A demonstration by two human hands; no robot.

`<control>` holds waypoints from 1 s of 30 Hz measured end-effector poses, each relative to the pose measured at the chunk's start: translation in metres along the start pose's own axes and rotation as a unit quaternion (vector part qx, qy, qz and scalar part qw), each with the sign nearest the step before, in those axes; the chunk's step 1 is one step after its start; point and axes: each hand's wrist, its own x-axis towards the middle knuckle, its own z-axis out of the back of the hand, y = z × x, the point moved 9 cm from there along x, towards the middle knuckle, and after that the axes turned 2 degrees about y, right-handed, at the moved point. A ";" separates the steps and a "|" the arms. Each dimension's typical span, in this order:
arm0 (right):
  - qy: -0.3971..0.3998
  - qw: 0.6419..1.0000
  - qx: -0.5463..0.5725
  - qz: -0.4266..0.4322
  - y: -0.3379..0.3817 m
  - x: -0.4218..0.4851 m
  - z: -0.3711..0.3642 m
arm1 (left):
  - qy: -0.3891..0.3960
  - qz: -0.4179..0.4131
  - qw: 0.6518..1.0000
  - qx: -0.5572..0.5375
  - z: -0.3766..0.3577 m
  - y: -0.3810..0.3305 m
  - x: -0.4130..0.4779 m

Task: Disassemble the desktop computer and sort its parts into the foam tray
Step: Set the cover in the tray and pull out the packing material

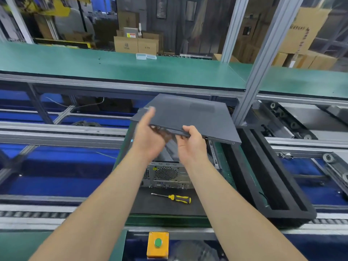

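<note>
Up front, fingers (188,129) of the right hand (192,143) curl over the grey side panel (188,113), pinching its near edge. The left hand (148,134), blurred, meets its left corner, grip unclear. Below sits the computer case (165,174); the foam tray (293,210) lies to the right.

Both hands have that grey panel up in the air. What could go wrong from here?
The side panel is held only along its near edge by the left hand and right hand, so it may tip or slip onto the computer case. Swung right toward the foam tray, its far corner might strike the metal post.
</note>
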 end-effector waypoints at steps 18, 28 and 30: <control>-0.157 0.946 -0.250 0.134 0.251 0.013 0.183 | -0.043 0.047 0.988 0.144 -0.189 0.165 0.109; -0.086 0.645 -0.689 0.319 0.391 0.054 0.239 | -0.076 0.102 0.948 0.291 -0.245 0.259 0.203; -0.073 0.649 -0.702 0.285 0.396 0.073 0.252 | -0.077 0.110 0.940 0.314 -0.253 0.277 0.220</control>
